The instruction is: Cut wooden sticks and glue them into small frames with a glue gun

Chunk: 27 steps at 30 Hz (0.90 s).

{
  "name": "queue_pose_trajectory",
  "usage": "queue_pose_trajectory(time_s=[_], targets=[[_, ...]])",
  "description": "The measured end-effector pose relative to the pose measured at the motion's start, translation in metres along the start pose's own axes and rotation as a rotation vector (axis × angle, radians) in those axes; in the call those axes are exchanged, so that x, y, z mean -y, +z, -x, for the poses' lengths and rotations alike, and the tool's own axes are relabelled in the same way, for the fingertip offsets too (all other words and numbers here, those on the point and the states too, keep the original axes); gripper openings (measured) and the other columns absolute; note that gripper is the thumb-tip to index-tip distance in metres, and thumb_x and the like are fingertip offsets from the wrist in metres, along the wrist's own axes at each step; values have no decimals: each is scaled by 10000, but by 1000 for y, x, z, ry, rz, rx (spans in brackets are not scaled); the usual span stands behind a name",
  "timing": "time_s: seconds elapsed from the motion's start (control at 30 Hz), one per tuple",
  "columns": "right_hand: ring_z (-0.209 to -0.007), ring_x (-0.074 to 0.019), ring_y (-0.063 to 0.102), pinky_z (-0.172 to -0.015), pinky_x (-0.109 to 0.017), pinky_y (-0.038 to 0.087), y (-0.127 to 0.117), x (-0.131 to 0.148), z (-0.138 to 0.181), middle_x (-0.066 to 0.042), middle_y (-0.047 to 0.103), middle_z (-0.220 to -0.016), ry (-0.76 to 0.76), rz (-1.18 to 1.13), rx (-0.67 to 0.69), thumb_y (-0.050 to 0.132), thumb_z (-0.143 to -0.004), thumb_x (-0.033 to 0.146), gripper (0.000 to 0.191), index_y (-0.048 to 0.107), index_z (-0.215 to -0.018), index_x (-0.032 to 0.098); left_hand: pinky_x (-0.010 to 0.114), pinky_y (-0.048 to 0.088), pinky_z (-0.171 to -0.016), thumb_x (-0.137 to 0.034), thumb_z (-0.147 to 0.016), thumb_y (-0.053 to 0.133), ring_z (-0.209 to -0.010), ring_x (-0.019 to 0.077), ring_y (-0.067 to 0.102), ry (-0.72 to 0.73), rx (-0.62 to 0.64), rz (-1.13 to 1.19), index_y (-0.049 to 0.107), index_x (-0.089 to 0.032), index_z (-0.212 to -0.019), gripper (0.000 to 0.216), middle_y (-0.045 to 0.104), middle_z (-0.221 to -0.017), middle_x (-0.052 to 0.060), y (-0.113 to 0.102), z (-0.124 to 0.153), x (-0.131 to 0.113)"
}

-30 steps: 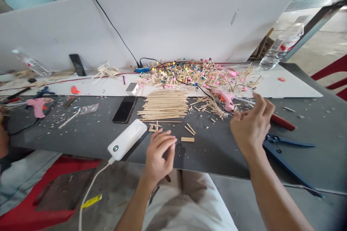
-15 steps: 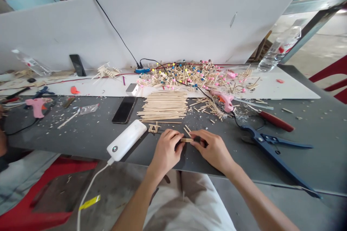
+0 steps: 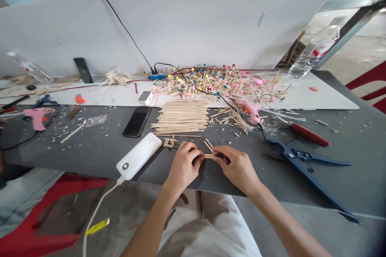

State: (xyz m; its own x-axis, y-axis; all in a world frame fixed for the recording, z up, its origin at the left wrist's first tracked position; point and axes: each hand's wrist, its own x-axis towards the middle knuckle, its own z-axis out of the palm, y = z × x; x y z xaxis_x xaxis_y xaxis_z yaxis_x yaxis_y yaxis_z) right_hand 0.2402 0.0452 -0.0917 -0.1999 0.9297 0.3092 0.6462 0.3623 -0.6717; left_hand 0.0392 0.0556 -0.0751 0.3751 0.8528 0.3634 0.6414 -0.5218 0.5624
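Near the table's front edge, my left hand and my right hand pinch the two ends of a few short wooden sticks laid side by side. The fingers partly cover the sticks, so how many there are I cannot tell. Just beyond my right fingertips lie two short loose sticks. A small frame of glued sticks rests past my left hand. Farther back is a neat row of long wooden sticks.
A white power bank and a black phone lie to the left. On the right are a pink glue gun, a red-handled tool and a blue cutter. Stick pieces with coloured balls are heaped at the back.
Both hands keep their grip on the short sticks, with only slight finger shifts. The whole view has moved a little; the things on the table stay in place.
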Motion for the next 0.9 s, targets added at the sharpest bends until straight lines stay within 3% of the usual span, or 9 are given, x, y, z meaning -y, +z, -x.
queue_pose_trajectory(time_s=[0.3, 0.57, 0.9], targets=[[-799, -167, 688, -704, -259, 487, 0, -1, 0, -19, 719, -923, -35, 58, 23, 550, -946, 167, 182, 670, -1075, 216, 352, 503, -817, -98, -948, 547, -923, 215, 537, 45, 9, -34, 639, -168, -888, 130, 603, -915, 68, 1, 1, 3], [-858, -174, 694, -758, -265, 500, -2, 1, -6, -41, 731, -994, 27, -17, -23, 521, -967, 203, 182, 670, -1070, 217, 356, 479, -815, -134, -997, 461, -924, 221, 536, 21, 32, -59, 601, -172, -875, 189, 601, -914, 71, 2, -2, 1], [-663, -143, 597, -648, -262, 452, -6, 7, -4, -4, 664, -797, 53, -88, 106, 647, -865, 170, 140, 706, -982, 219, 327, 464, -807, -179, -989, 487, -905, 201, 543, -53, 7, 75, 611, -178, -823, 207, 598, -898, 63, -6, -2, 0]])
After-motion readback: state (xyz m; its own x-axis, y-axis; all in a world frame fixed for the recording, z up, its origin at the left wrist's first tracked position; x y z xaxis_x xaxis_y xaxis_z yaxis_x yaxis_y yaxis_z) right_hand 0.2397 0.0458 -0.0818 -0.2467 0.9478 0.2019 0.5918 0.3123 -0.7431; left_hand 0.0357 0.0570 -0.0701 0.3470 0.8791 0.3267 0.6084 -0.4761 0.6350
